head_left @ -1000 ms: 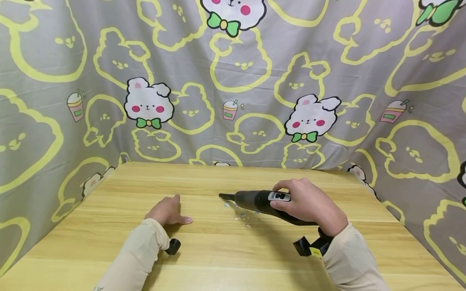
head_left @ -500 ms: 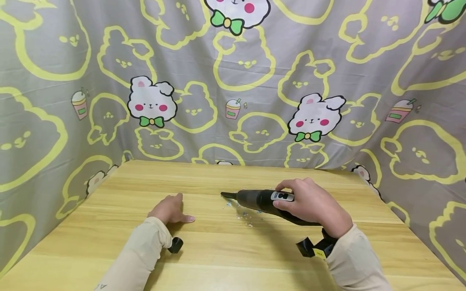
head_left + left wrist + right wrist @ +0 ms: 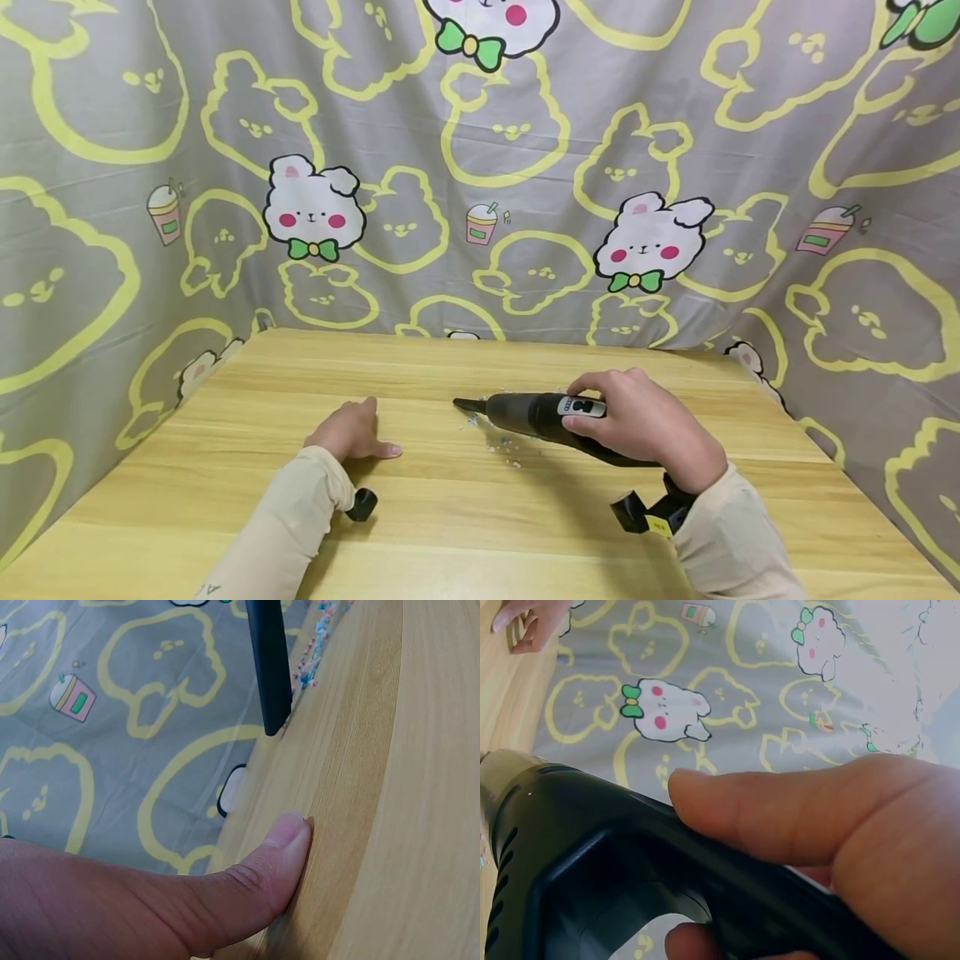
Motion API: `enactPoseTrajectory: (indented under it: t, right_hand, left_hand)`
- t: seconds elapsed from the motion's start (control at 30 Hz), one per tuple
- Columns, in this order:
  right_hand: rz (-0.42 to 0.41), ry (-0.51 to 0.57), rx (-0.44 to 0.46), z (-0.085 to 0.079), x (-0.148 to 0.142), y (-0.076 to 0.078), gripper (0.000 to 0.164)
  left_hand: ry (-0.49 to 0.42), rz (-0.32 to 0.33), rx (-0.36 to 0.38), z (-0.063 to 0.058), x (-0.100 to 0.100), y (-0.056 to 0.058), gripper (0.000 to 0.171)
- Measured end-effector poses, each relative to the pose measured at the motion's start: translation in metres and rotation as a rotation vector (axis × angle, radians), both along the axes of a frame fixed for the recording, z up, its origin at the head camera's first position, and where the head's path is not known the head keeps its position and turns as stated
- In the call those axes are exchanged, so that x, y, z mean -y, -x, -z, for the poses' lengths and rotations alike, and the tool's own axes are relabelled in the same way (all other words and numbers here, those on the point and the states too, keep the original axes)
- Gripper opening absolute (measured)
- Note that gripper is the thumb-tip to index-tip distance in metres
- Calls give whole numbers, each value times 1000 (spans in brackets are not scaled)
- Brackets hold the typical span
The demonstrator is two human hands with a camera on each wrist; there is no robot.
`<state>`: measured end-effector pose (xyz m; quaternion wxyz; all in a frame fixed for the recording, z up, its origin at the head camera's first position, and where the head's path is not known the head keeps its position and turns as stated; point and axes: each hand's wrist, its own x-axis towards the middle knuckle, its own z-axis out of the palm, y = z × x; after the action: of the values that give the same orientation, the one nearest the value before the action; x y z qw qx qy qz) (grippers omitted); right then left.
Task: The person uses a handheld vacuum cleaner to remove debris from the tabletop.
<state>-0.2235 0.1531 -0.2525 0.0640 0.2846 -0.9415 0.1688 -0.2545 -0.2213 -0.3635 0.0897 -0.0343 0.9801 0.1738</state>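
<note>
My right hand (image 3: 645, 417) grips the handle of a black handheld vacuum cleaner (image 3: 517, 412); in the right wrist view the thumb lies along the handle and fingertips show in its loop. The slim nozzle (image 3: 270, 675) points left and down, its tip close to the tabletop. Small blue, white and pink scraps (image 3: 510, 446) lie scattered beside and below the nozzle, some of them hidden behind the vacuum's body. To the left, my left hand (image 3: 350, 433) rests on the wood with its thumb stretched out, holding nothing.
The light wooden table (image 3: 465, 517) fills the lower part of the head view. A grey curtain (image 3: 525, 108) with cartoon bears and rabbits hangs behind it and along both sides. Black camera mounts (image 3: 648, 510) sit at both wrists.
Over the last second the head view has shifted slightly. The vacuum's nozzle has barely moved over the table, and the left hand stays where it was.
</note>
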Motion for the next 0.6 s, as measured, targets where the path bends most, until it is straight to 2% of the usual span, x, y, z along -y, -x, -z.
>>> enactPoseTrajectory:
  t: [0.2,0.6]
  right_hand:
    - [-4,-5,-14,0,1,1,31]
    - [-4,10,17,-3,-4,0,30]
  left_hand:
    - [0,-6,4,0,0,1,110]
    - [-7,1,3,0,-1,0,109]
